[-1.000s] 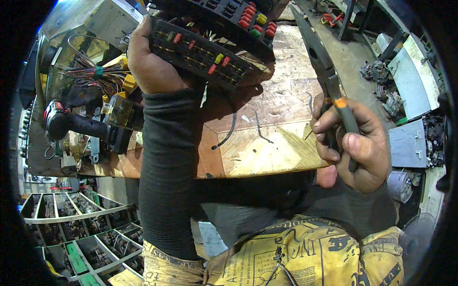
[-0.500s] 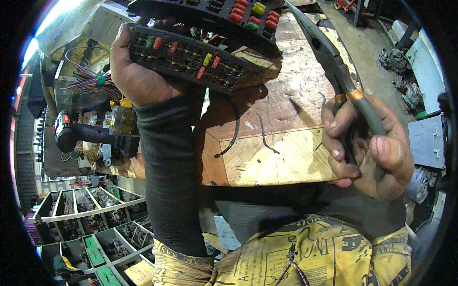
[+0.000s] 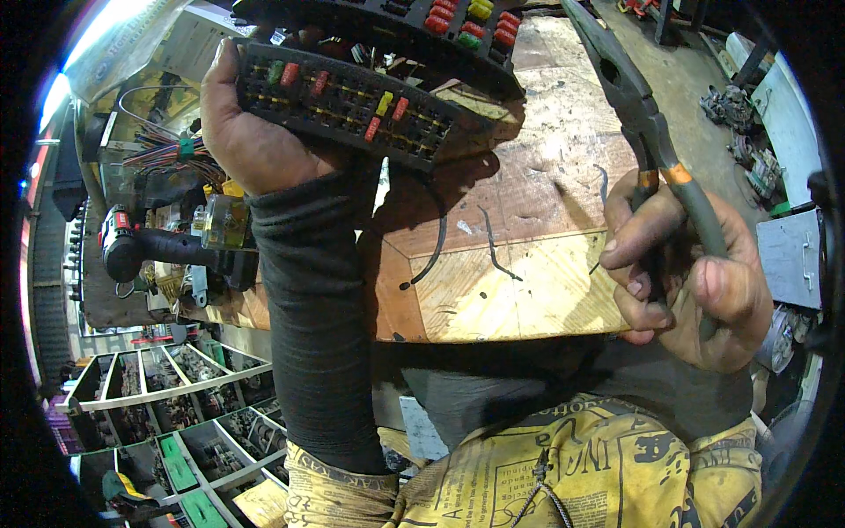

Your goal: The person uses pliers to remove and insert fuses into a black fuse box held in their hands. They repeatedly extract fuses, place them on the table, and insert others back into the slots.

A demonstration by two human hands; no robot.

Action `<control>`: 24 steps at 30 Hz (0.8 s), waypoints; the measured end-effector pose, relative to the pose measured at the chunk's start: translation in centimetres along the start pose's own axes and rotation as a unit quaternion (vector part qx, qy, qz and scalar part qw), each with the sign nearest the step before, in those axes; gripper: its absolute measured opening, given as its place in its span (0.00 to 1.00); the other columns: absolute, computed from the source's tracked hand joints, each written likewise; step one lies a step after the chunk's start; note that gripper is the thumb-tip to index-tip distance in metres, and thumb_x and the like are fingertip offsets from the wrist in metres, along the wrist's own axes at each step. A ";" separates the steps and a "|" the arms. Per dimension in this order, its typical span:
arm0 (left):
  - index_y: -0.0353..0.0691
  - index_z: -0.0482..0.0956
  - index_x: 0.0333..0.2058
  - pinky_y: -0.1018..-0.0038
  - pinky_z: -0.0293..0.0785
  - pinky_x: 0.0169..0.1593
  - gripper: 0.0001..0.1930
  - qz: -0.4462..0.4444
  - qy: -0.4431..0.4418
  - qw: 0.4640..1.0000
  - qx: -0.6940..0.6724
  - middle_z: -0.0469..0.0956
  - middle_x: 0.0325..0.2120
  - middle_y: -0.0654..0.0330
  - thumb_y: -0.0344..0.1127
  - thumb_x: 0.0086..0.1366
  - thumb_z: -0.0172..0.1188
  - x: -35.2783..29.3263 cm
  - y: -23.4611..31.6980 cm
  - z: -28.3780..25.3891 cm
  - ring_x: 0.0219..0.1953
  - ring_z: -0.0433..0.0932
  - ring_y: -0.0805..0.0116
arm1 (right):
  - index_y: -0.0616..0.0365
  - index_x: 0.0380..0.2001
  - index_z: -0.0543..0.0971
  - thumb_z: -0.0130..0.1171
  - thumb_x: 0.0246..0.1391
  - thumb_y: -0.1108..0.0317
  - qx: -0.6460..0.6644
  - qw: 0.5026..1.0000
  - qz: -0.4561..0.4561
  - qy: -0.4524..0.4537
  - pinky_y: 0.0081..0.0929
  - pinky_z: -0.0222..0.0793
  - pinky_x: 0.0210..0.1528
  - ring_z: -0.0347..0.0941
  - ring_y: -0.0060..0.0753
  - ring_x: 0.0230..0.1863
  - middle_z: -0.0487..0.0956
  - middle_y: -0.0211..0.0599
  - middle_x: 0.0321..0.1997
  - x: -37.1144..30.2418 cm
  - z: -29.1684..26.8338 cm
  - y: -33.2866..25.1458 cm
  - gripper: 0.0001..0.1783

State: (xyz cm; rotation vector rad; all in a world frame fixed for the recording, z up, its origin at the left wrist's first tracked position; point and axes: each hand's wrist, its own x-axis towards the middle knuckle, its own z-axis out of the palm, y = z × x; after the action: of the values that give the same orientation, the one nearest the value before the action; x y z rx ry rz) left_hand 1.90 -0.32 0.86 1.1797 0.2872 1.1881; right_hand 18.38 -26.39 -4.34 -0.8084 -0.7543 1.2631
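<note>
Two hands busy: left hand (image 3: pixel 251 132) clamps black fuse box (image 3: pixel 352 101) above wooden bench (image 3: pixel 528 290), right hand (image 3: pixel 687 273) closed round pliers (image 3: pixel 638 106) whose tips stand off it, so fuses (image 3: pixel 387 104) look mostly seated, pulling work barely begun.

Repair workshop, likely auto-electrical. Landmark: worn, scratched wooden desk (image 3: pixel 528 264). Left of the desk: a tangle of coloured wire looms (image 3: pixel 167 150) and a black power tool (image 3: pixel 150 246). Below the desk's left end: compartment trays (image 3: pixel 167 405) of small parts. Right of the desk: grey metal parts (image 3: pixel 792 255) on a dirty floor. Over the desk: black fuse box (image 3: pixel 352 101) and pliers (image 3: pixel 651 123).
</note>
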 end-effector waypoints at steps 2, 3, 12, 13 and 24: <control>0.32 0.77 0.41 0.63 0.83 0.39 0.19 0.005 0.012 1.000 0.011 0.82 0.32 0.51 0.43 0.71 0.45 0.0 0.0 0.1 0.32 0.83 0.58 | 0.77 0.37 0.74 0.60 0.52 0.48 -0.001 1.000 -0.008 0.000 0.15 0.58 0.13 0.57 0.16 0.16 0.63 0.43 0.30 0.0 0.0 0.1 0.33; 0.32 0.77 0.41 0.63 0.83 0.39 0.18 0.009 0.020 1.000 0.012 0.82 0.32 0.51 0.43 0.70 0.46 0.0 0.0 0.1 0.31 0.83 0.58 | 0.77 0.36 0.74 0.60 0.52 0.48 -0.003 1.000 -0.012 0.000 0.15 0.58 0.13 0.57 0.16 0.16 0.63 0.43 0.30 0.1 0.0 0.1 0.33; 0.33 0.77 0.41 0.63 0.83 0.38 0.18 -0.005 -0.040 0.997 -0.065 0.82 0.32 0.51 0.43 0.70 0.46 -0.1 0.1 -0.2 0.32 0.83 0.58 | 0.75 0.33 0.75 0.58 0.55 0.47 -0.029 0.998 0.008 -0.052 0.16 0.60 0.14 0.62 0.18 0.15 0.63 0.47 0.35 0.1 -0.7 -0.7 0.31; 0.33 0.77 0.41 0.63 0.84 0.38 0.18 -0.010 -0.035 0.997 -0.067 0.82 0.32 0.51 0.43 0.70 0.46 -0.1 0.1 -0.2 0.32 0.83 0.57 | 0.76 0.33 0.75 0.58 0.55 0.47 -0.028 0.998 0.001 -0.053 0.16 0.59 0.14 0.62 0.18 0.15 0.63 0.46 0.34 0.1 -0.6 -0.6 0.32; 0.34 0.77 0.41 0.63 0.83 0.38 0.17 -0.016 -0.050 0.995 -0.090 0.82 0.30 0.50 0.43 0.70 0.46 -0.5 0.1 0.1 0.31 0.83 0.57 | 0.70 0.34 0.82 0.59 0.49 0.41 -0.171 0.985 0.005 -0.019 0.18 0.56 0.22 0.63 0.19 0.20 0.69 0.35 0.26 0.0 1.0 -0.5 0.34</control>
State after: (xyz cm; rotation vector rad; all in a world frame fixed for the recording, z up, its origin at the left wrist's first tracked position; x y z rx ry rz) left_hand 1.70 -0.78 0.84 1.0697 0.1205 1.0984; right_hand 17.83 -26.39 -3.39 -1.0681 -1.0161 1.1765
